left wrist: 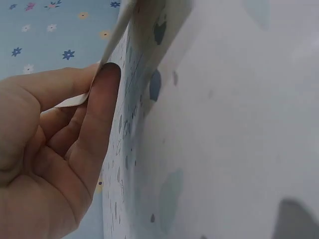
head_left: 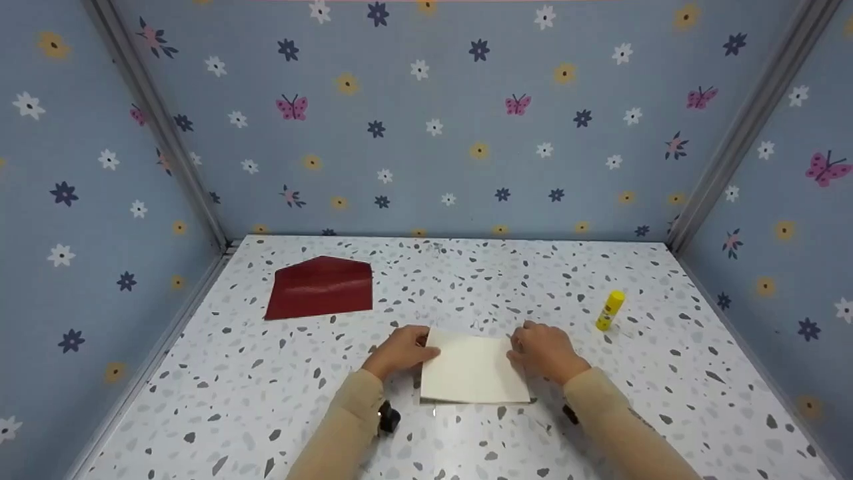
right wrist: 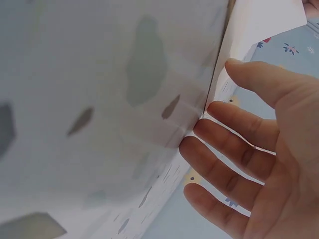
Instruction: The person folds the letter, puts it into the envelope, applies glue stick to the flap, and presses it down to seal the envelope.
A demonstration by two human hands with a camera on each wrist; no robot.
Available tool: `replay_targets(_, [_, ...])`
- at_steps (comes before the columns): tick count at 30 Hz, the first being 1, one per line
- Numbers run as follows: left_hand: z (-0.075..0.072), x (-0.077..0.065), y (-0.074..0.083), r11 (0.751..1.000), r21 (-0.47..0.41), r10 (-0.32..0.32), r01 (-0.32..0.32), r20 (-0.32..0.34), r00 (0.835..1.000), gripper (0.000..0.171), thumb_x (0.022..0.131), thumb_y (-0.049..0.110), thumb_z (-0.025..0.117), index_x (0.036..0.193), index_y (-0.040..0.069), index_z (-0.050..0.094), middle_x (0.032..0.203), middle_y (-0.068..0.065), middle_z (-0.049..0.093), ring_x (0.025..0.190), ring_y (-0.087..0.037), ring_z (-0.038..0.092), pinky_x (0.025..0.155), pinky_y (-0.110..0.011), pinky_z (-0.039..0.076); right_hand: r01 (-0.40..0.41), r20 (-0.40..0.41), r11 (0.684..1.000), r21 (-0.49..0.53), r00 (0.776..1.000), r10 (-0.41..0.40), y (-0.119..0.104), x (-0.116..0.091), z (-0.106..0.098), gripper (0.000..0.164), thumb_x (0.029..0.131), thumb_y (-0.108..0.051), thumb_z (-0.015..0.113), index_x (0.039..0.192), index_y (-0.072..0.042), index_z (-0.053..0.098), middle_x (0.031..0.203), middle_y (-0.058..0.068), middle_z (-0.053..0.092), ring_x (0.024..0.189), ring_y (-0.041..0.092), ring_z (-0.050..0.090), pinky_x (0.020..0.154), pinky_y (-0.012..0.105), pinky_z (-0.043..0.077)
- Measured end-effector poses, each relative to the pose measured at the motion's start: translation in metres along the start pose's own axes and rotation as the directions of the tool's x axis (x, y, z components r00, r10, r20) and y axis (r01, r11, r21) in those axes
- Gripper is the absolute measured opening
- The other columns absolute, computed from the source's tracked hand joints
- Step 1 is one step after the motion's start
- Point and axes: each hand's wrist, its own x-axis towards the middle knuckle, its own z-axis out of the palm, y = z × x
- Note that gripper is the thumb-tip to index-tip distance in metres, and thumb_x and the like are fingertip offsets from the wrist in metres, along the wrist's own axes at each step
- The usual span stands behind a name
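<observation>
A cream sheet of paper lies in front of me, with what looks like a second layer along its near edge. At its left edge my left hand pinches the paper between thumb and fingers; the left wrist view shows the bent edge in that grip. On the other side my right hand rests at the right edge. In the right wrist view the right fingers are spread and loosely extended, and the thumb touches the paper.
A dark red envelope with its pointed flap away from me lies at the back left of the speckled table. To the right stands a yellow glue stick. Flower-patterned panels enclose the table at the back and sides.
</observation>
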Motion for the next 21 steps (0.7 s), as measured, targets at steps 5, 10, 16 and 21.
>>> replay_targets(5, [0.0, -0.001, 0.002, 0.999, -0.036, 0.014, -0.014, -0.012, 1.0, 0.012, 0.097, 0.019, 0.067, 0.1, 0.008, 0.068, 0.091, -0.003, 0.065, 0.078, -0.016, 0.058, 0.071, -0.032, 0.049, 0.016, -0.021, 1.0, 0.004, 1.0, -0.016, 0.001, 0.001, 0.0, 0.025, 0.093, -0.033, 0.071, 0.108, -0.014, 0.073, 0.089, -0.003, 0.062, 0.077, 0.016, 0.059, 0.075, 0.039, 0.053])
replay_targets(10, [-0.002, -0.002, 0.004, 0.997, -0.061, 0.038, -0.039, -0.02, 0.999, 0.012, 0.098, 0.019, 0.065, 0.096, 0.007, 0.065, 0.089, -0.003, 0.063, 0.075, -0.015, 0.058, 0.066, -0.032, 0.051, 0.019, -0.041, 0.999, 0.047, 0.999, -0.017, 0.0, 0.004, -0.001, 0.025, 0.094, -0.031, 0.069, 0.112, -0.014, 0.073, 0.093, -0.001, 0.066, 0.082, 0.019, 0.063, 0.081, 0.041, 0.053])
replay_targets(16, [-0.003, -0.002, 0.007, 0.992, -0.093, 0.081, -0.083, -0.022, 0.996, 0.013, 0.098, 0.021, 0.066, 0.096, 0.008, 0.064, 0.092, -0.003, 0.064, 0.073, -0.015, 0.061, 0.064, -0.033, 0.055, 0.051, -0.093, 0.984, 0.17, 0.995, -0.035, -0.006, 0.009, -0.002, 0.03, 0.098, -0.031, 0.066, 0.123, -0.014, 0.069, 0.113, 0.005, 0.067, 0.1, 0.024, 0.065, 0.09, 0.043, 0.053])
replay_targets(21, [-0.002, -0.001, 0.009, 0.985, -0.131, 0.106, -0.108, -0.02, 0.994, 0.016, 0.098, 0.023, 0.067, 0.093, 0.009, 0.063, 0.091, -0.003, 0.067, 0.072, -0.015, 0.062, 0.064, -0.033, 0.056, 0.037, -0.056, 0.899, 0.437, 0.998, -0.014, -0.009, 0.014, -0.003, 0.03, 0.101, -0.029, 0.063, 0.127, -0.016, 0.067, 0.11, 0.0, 0.068, 0.101, 0.017, 0.064, 0.091, 0.04, 0.053])
